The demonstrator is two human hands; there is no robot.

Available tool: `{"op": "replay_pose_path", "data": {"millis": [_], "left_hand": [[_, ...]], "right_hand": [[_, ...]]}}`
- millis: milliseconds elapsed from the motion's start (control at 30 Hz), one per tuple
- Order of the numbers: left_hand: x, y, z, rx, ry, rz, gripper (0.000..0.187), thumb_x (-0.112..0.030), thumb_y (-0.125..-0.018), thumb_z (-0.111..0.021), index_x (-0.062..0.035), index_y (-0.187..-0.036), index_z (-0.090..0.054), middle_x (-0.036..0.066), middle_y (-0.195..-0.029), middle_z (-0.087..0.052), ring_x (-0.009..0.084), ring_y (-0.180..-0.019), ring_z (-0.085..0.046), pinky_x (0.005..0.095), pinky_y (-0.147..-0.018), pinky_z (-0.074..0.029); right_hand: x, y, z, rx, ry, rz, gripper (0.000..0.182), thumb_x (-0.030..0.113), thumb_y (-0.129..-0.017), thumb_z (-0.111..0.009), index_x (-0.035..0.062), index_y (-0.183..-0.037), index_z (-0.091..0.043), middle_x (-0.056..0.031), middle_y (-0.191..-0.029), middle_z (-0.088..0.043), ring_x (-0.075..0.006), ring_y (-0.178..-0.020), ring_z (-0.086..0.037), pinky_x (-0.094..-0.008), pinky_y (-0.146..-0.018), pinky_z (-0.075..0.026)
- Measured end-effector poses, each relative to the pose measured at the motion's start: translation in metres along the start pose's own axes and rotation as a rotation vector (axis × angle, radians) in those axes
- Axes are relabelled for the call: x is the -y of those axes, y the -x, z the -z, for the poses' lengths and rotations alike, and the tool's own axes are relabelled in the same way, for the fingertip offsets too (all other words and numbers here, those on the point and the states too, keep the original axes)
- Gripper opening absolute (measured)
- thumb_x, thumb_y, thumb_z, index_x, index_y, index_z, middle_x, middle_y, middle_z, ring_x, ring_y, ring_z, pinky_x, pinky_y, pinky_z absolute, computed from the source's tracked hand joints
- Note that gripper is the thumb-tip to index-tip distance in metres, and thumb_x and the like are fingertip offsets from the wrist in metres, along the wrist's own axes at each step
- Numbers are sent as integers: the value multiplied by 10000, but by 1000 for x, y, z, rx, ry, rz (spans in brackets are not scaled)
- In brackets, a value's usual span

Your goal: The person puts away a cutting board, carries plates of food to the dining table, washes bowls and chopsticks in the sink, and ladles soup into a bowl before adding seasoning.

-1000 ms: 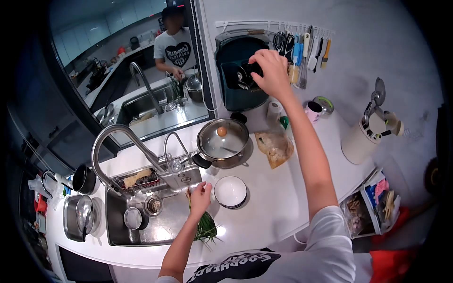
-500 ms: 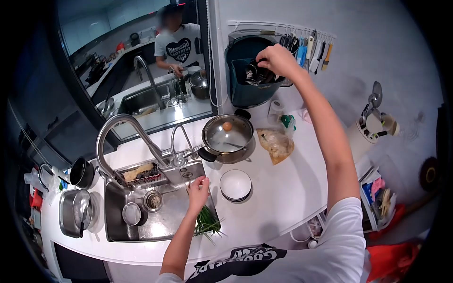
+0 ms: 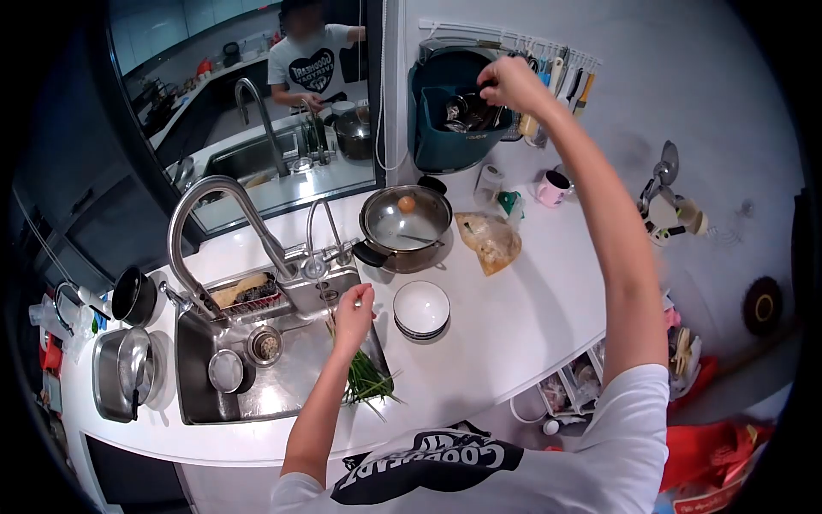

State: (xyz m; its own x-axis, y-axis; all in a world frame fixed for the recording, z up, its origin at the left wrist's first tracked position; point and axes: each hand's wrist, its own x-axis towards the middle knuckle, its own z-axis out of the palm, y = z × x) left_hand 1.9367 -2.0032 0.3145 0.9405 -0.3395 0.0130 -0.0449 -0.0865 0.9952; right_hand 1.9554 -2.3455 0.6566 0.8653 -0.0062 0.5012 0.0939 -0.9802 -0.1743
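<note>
My right hand [image 3: 512,84] reaches over a dark green bin [image 3: 462,147] mounted on the wall. Its fingers are pinched at something dark, too small to make out. Dark, shiny contents show inside the bin. Above the sink's right side, my left hand [image 3: 353,315] is closed, and a small pale bit shows at its fingers. What it holds is mostly hidden. Long green stalks [image 3: 370,379] lie beneath that wrist at the right end of the sink [image 3: 287,403]. Beside this hand stand stacked white bowls [image 3: 421,310].
A lidded pot [image 3: 404,230] with a brown knob stands behind the bowls. Right of it are a plastic bag of food [image 3: 490,242] and a pink mug [image 3: 553,188]. The tall faucet [image 3: 184,218] arches over the sink, where a small round container [image 3: 227,371] sits. Utensils hang on the wall.
The whole view has shifted slightly. My right hand has moved a little to the right over the bin. The pink mug now shows beside my forearm. My left hand stays closed above the stalks.
</note>
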Motion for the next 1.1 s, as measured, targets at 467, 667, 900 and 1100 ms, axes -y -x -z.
{"op": "replay_pose_path", "data": {"millis": [467, 667, 900, 1100], "left_hand": [[-1, 7, 16, -21, 10, 14, 277, -235, -895, -543, -6, -1034, -615, 53, -888, -568, 100, -585, -553, 231, -542, -464], [-12, -3, 18, -32, 45, -93, 237, -208, -889, -556, -13, -1011, -618, 33, -863, -557, 84, -568, -540, 220, -511, -430], [-99, 9, 15, -22, -16, -508, 288, -130, -834, -621, -26, -1099, -575, 85, -1116, -538, 129, -904, -559, 240, -761, -446], [-162, 16, 0, -25, -223, -829, 577, -220, -718, -731, -53, -1218, -498, 131, -1318, -438, 269, -1145, -480, 360, -921, -396]], "right_hand": [[24, 21, 48, -206, -47, -112, 144, 107, -819, -623, -24, -872, -652, -46, -678, -643, -88, -611, -628, -208, -583, -499], [56, 50, 123, -298, 75, -7, 170, 128, -820, -624, -14, -906, -658, -58, -715, -649, -95, -636, -620, -220, -609, -496], [106, 123, 164, -355, -87, -66, 157, 104, -826, -628, -31, -901, -654, -42, -733, -630, -86, -674, -587, -211, -643, -473], [125, 141, 111, -171, -417, -105, 94, 21, -805, -628, -27, -880, -658, -41, -721, -629, -66, -625, -565, -192, -614, -463]]}}
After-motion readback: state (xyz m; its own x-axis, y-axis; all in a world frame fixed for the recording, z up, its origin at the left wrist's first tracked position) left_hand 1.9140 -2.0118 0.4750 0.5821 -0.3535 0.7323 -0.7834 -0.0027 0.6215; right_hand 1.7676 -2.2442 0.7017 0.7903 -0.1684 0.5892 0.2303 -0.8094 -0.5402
